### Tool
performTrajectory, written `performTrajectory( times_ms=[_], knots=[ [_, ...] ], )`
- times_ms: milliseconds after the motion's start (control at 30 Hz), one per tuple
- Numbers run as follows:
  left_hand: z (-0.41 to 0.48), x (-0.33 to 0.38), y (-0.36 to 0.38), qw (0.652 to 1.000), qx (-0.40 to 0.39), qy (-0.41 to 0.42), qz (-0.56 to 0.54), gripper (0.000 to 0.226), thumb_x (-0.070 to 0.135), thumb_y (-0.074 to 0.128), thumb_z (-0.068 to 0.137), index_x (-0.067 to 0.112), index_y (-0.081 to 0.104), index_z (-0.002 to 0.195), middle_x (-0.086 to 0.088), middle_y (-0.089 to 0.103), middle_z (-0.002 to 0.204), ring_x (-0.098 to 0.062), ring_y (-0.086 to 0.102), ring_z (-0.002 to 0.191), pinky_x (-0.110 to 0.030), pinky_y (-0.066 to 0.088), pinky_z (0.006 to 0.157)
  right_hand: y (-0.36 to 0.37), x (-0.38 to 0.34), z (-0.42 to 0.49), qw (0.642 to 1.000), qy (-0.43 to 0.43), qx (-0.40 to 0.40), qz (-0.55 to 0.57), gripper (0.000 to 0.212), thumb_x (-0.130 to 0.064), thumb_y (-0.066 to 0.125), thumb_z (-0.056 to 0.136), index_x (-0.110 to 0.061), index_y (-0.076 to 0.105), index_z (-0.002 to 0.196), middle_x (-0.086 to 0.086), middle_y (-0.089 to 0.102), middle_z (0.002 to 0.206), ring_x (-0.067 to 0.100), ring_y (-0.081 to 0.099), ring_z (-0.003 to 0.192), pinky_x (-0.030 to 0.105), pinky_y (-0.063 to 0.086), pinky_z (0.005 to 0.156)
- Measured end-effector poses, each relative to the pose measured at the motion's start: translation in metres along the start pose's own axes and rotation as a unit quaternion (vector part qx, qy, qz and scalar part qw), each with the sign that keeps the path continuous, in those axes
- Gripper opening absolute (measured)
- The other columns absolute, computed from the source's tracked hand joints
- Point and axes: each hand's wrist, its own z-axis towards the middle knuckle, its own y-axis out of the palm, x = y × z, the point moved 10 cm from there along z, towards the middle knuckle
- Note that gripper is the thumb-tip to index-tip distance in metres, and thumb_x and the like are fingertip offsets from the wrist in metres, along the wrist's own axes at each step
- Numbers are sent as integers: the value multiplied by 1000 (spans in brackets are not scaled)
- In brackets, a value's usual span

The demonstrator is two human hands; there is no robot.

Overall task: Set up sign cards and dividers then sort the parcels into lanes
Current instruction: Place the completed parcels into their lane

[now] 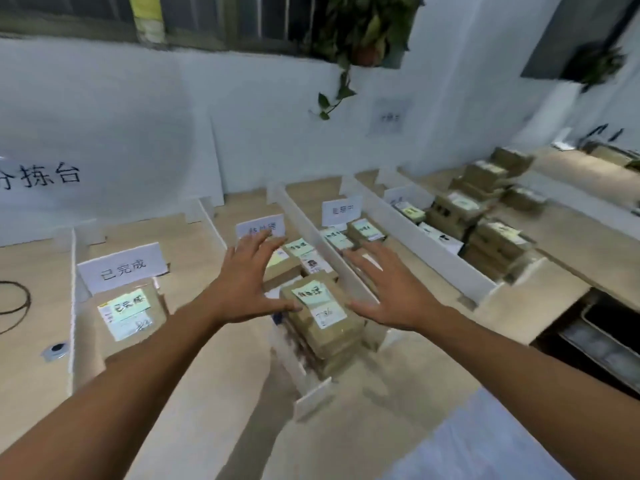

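Over the desk's [29, 299] second lane from the left: left hand [249, 282] and right hand [384, 289], fingers spread, gripping nothing.
Parcel stack [323, 317]: between the hands, at that lane's near end; contact unclear.
Dividers [313, 237]: white, upright, running from near edge toward far edge.
Sign cards [121, 266]: standing, one in each lane.
Other parcels [485, 220]: heaped near the desk's right edge.

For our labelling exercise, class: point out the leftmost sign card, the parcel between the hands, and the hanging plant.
Leftmost sign card [122, 268]: head view, centre of its white face.
Parcel [320, 308]: head view, on its labelled top face.
Hanging plant [360, 27]: head view, on its leaves.
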Motion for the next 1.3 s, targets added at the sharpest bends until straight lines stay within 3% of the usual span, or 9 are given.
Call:
performTrajectory(
  times_ms=[233, 400, 733, 900, 1300],
  knots=[
    [61, 204, 129, 986, -93, 137, 25, 130, 100, 51, 59, 39, 1, 161, 4, -5, 171, -29, -7, 158, -58, -2, 125, -91, 129, -176, 986, 130, 79, -62, 84, -74, 46, 92, -41, 15, 161, 3, 13, 169, 24, 11, 156, 45, 23, 123],
    [124, 344, 204, 980, -87, 177, -10, 128, 102, 48, 56, 42, 1, 159, 11, -9, 170, -26, -10, 157, -56, 0, 125, -137, 236, -284, 969, 204, 107, -91, 83, -72, 48, 92, -36, 21, 161, 6, 17, 169, 28, 9, 157, 47, 18, 125],
    [240, 585, 344, 970, -112, 205, -63, 124, 91, 62, 63, 41, 3, 160, 13, -8, 170, -22, -12, 157, -56, 1, 126, -206, 456, -443, 944, 300, 93, -100, 92, -84, 48, 85, -50, 5, 159, -1, 4, 171, 20, -5, 157, 51, 14, 126],
    [311, 645, 378, 970, -99, 210, -71, 123, 88, 65, 63, 41, 6, 160, 11, -4, 170, -23, -8, 157, -54, 8, 126, -238, 552, -445, 945, 293, 113, -96, 91, -83, 47, 86, -47, 9, 160, 3, 11, 170, 23, 4, 157, 51, 20, 124],
    [549, 690, 509, 974, -120, 170, -95, 125, 97, 53, 57, 43, 3, 158, 10, -7, 170, -26, -7, 157, -52, 8, 126, -246, 829, -365, 949, 293, 61, -98, 90, -81, 47, 87, -47, 6, 160, 3, 10, 169, 24, 9, 156, 47, 22, 124]
  ],
)
